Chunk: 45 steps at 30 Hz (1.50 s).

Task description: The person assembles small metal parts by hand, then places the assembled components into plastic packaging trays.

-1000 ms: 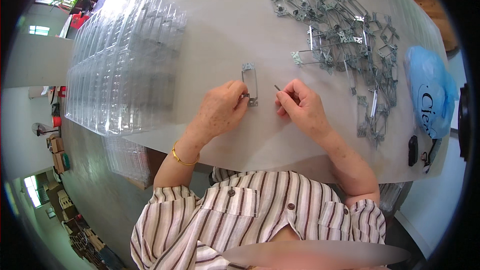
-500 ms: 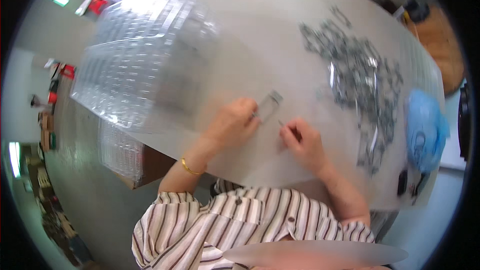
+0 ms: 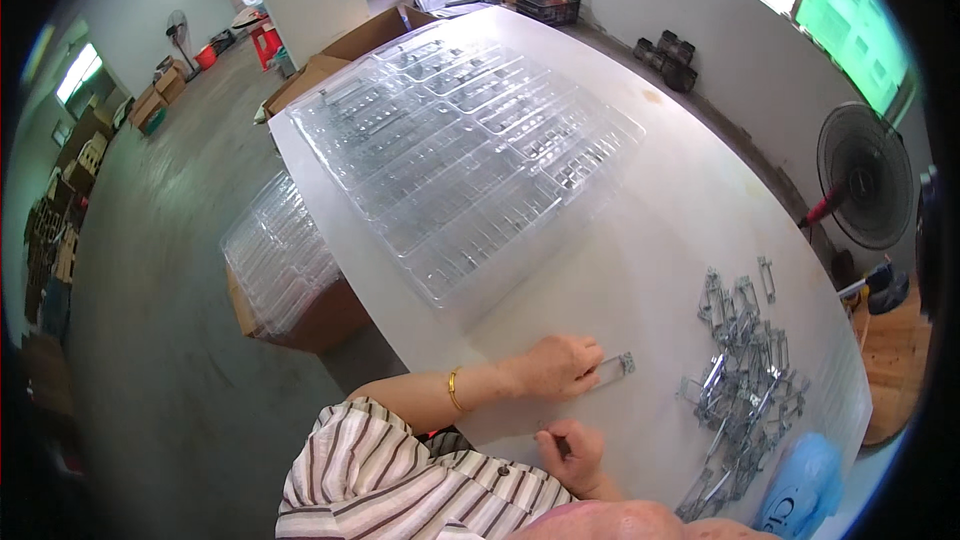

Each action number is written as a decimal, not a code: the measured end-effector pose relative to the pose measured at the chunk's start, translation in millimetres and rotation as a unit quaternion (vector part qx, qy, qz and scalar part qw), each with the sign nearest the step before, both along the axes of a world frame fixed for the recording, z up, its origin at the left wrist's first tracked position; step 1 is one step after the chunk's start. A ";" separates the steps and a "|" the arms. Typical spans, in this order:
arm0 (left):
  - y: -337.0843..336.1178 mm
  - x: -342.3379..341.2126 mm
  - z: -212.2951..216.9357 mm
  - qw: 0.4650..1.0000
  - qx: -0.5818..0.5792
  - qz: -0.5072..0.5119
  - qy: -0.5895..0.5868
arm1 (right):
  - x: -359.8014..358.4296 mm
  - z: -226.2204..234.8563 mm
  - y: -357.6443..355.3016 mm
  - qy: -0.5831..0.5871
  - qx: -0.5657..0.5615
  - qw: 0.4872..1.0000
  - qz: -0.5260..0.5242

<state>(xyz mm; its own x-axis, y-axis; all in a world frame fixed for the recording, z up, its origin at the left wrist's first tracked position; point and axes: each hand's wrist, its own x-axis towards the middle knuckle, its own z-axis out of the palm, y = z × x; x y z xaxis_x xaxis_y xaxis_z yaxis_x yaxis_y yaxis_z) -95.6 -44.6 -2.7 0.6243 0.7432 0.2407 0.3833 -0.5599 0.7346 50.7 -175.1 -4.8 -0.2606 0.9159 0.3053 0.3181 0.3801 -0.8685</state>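
Note:
My left hand (image 3: 560,366), with a gold bangle at the wrist, is closed on one end of a slim rectangular metal bracket (image 3: 626,364). The bracket's far end, a small flat plate, sticks out past my fingers to the right. Nearer to me, my right hand (image 3: 574,452) is curled in a pinch just over the table's near part. A thin sliver shows by its fingertips, too small to name. A loose heap of similar metal brackets (image 3: 745,370) lies to the right of both hands.
Clear plastic trays (image 3: 470,160) with rows of compartments, some holding metal parts, cover the table's far left. More clear trays (image 3: 280,250) sit on a cardboard box below the left edge. A blue plastic bag (image 3: 808,485) lies at the right; a fan (image 3: 862,175) stands beyond.
The view has swung up and left, bringing the trays and room into sight. My left hand still holds the bracket, and my right hand remains pinched near it.

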 end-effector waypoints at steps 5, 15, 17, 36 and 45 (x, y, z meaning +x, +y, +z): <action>3.3 4.0 4.6 0.999 -0.028 -0.024 -0.001 | -9.4 -4.2 7.6 0.013 -0.031 0.999 0.030; -1.9 2.9 -1.0 0.999 -0.002 0.019 -0.036 | -16.2 -13.6 2.7 0.024 -0.065 0.998 -0.009; -5.8 2.1 4.4 0.999 0.007 0.047 -0.004 | -13.3 -11.2 1.0 0.023 -0.057 0.998 -0.001; 20.4 -174.9 220.3 0.921 0.249 0.300 -0.013 | -5.3 7.5 -2.0 0.024 -0.043 0.997 0.054; 77.5 -234.7 213.3 0.880 0.269 0.378 0.107 | -6.6 8.8 0.0 0.033 -0.050 0.997 0.044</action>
